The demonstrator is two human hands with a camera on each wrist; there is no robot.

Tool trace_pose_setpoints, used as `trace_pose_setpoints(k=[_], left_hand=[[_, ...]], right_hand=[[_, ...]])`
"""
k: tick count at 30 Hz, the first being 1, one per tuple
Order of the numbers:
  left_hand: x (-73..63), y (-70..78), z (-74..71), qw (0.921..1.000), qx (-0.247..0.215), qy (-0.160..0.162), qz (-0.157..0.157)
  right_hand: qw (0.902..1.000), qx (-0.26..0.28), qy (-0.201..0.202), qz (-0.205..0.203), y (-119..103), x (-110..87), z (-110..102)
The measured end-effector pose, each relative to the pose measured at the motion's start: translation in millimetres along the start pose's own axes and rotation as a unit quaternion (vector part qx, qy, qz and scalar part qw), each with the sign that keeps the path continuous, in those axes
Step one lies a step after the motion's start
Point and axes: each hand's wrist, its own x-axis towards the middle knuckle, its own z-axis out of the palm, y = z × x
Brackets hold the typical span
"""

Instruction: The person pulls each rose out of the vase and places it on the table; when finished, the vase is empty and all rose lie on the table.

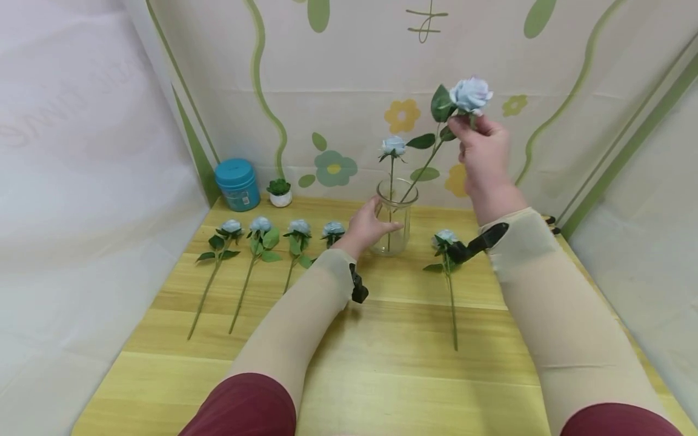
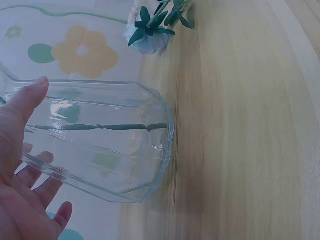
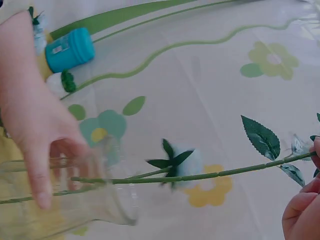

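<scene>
My left hand (image 1: 368, 227) holds a clear glass vase (image 1: 402, 242) from its left side, thumb across the front and fingers behind. One light-blue artificial rose (image 1: 393, 146) stands in the vase, its stem (image 2: 117, 127) running down to the base in the left wrist view. My right hand (image 1: 487, 154), up and right of the vase, pinches a second light-blue rose (image 1: 470, 95) just below its bloom. This rose tilts to the right, and its stem (image 3: 215, 174) enters the vase mouth, with the cut end just inside the rim in the right wrist view.
Several light-blue roses lie in a row on the wooden table left of the vase, the outermost rose (image 1: 231, 226) at far left. Another rose (image 1: 446, 237) lies on the right. A blue tub (image 1: 237, 184) and small potted plant (image 1: 280, 192) stand before the patterned backdrop (image 1: 332, 109).
</scene>
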Motion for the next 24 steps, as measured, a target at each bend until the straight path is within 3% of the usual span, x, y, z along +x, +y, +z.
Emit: trace_pose_setpoints(k=[7,12,17,20,22,24], left_hand=[[0.2,-0.5,0.5,1.0,-0.005,0.005,0.005],[0.3,0.2,2.2,0.9999,-0.01,0.003,0.011],[1.2,0.0,2.2,0.9999,-0.006,0.006,0.012],[1.8,0.2,1.5,0.9999,-0.005,0.006,0.015],[1.5,0.2,-0.1,0.9998,-0.003,0.006,0.016],[1.4,0.4,-1.2,0.9998,-0.006,0.007,0.016]], right_hand=[[0.999,0.035,0.006,-0.026,-57,7.8,-7],[0.9995,0.023,-0.003,-0.021,-87,12.7,-28],[0.9991,-0.014,0.0,0.041,-100,18.1,-66],[0.9948,-0.044,-0.005,0.091,-98,19.3,-93],[0.9877,-0.082,-0.02,0.132,-90,20.7,-109],[0.9747,-0.136,-0.048,0.171,-78,21.6,-124]])
